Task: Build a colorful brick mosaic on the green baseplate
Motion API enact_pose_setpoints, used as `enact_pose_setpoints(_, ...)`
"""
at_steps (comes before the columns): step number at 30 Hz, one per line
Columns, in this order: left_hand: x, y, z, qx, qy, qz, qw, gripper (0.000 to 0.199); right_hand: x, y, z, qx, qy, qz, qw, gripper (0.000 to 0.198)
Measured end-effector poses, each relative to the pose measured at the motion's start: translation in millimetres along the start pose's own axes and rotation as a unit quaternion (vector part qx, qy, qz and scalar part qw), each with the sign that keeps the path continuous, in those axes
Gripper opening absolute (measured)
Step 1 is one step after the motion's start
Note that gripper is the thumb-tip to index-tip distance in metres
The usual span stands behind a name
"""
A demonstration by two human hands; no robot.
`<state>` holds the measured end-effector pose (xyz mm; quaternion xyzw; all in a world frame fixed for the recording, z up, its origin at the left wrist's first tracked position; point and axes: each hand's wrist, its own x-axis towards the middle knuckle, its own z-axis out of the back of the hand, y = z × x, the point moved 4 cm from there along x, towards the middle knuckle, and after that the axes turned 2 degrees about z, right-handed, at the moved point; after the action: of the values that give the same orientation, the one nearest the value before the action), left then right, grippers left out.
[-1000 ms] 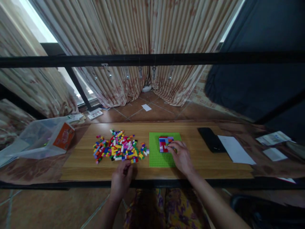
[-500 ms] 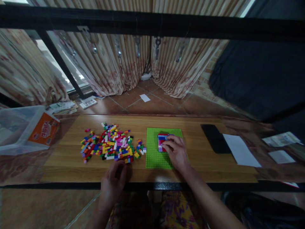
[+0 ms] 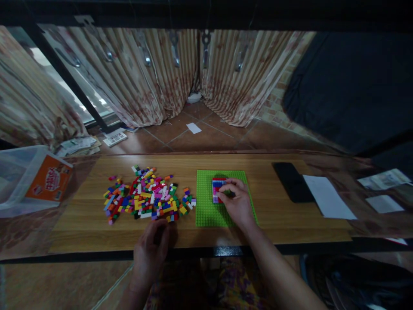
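Observation:
A small block of toy bricks (image 3: 215, 193), in red, blue, pink and lilac rows, sits on the green baseplate (image 3: 206, 215). My right hand (image 3: 238, 202) reaches over its right side, thumb and fingers closed down on the bricks; the fingers hide part of the block. To the left lies a loose pile of mixed-colour toy bricks (image 3: 145, 195). Just below the pile's near edge rests my left hand (image 3: 152, 241), fingers curled in toward the thumb. Whatever it may hold cannot be made out.
On the right of the wooden board (image 3: 180, 234) lie a black flat object (image 3: 293, 183) and a white sheet (image 3: 329, 198). A clear plastic bin (image 3: 19, 181) with an orange label stands at the left. Striped curtains (image 3: 155, 86) hang behind.
The view has tilted and shifted slightly. My right hand stays at the block, its fingers a little changed in pose. My left hand keeps its place below the pile.

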<state>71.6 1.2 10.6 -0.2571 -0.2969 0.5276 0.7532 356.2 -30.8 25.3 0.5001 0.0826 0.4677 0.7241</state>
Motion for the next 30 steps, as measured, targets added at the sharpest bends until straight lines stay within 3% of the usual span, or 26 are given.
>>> enact_pose_setpoints(8, 1, -2, 2, 0.004, 0.002, -0.005, 1.0, 0.022, 5, 2, 0, 0.0, 0.021, 0.008, 1.0, 0.007)
enact_pose_setpoints(16, 2, 1, 0, -0.015, -0.017, -0.013, 1.0, 0.02, -29, -5, 35, 0.038, -0.088, 0.054, 0.994, 0.012)
enact_pose_setpoints(19, 2, 0, -1, -0.015, -0.017, -0.013, 1.0, 0.019, -49, 3, 34, 0.028, -0.033, 0.048, 0.998, 0.013)
enact_pose_setpoints(23, 7, -3, 1, -0.02, -0.003, -0.017, 1.0, 0.016, -67, 22, 12, 0.01, 0.051, 0.072, 0.996, 0.013)
enact_pose_setpoints(30, 21, -5, -2, -0.038, 0.056, -0.069, 0.995, 0.01, -62, 44, -35, -0.029, 0.143, 0.126, 0.981, 0.017)
